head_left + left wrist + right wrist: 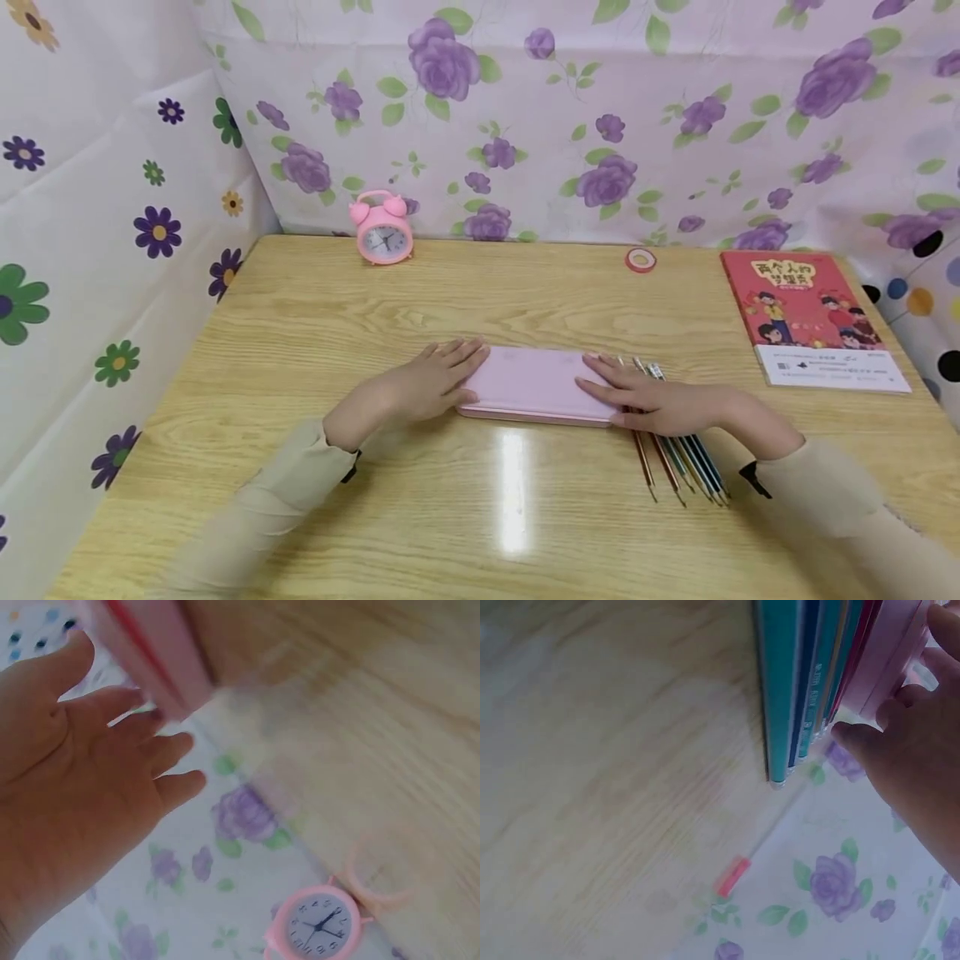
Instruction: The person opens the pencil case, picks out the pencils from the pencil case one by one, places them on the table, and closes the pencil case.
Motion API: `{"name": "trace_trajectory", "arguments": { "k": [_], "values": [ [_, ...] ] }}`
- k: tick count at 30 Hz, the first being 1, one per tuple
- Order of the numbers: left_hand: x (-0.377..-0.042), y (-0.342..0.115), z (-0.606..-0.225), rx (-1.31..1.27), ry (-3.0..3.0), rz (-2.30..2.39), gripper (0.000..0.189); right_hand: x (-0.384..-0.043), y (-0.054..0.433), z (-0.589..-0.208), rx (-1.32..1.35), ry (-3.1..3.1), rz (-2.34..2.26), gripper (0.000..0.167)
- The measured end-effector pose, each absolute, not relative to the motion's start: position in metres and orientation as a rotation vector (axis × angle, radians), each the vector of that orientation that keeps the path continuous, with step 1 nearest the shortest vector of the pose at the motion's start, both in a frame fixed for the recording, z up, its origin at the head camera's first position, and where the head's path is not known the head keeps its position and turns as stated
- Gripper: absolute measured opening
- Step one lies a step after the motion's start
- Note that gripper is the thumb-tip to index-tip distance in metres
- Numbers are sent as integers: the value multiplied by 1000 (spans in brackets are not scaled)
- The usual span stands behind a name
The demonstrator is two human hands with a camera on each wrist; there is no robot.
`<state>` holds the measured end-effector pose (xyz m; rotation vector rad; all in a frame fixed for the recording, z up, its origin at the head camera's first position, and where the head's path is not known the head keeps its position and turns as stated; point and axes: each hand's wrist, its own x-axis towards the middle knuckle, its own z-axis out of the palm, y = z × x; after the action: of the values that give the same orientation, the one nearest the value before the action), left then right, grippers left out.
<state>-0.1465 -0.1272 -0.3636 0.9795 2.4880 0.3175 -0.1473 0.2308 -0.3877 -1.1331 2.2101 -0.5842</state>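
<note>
A closed pink pencil case (536, 382) lies flat on the wooden table in the head view. At its left end rests my left hand (422, 385), fingers extended and touching the case's edge. My right hand (663, 407) spreads its fingers over the right end of the lid. Several pencils (701, 467) lie side by side under and beside that hand, partly hidden by it. The right wrist view shows the pencils (810, 690) close up, next to the case. In the left wrist view, the case (154, 656) touches the fingertips.
A pink alarm clock (385, 237) stands at the table's back left. Toward the back right sits a small roll of red tape (641, 260). A red book (810, 308) lies at the right edge. Flowered cloth (517, 108) hangs behind the table (420, 508).
</note>
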Motion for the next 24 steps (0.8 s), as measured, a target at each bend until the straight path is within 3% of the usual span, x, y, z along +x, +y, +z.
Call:
{"name": "trace_trajectory", "arguments": {
  "k": [16, 24],
  "values": [
    [-142, -124, -375, 1095, 2697, 72, 68, -147, 226, -386, -1189, 2294, -419, 54],
    [-145, -125, -376, 1142, 2672, 124, 70, -150, 233, -390, -1103, 2217, -625, 56]
  ]
}}
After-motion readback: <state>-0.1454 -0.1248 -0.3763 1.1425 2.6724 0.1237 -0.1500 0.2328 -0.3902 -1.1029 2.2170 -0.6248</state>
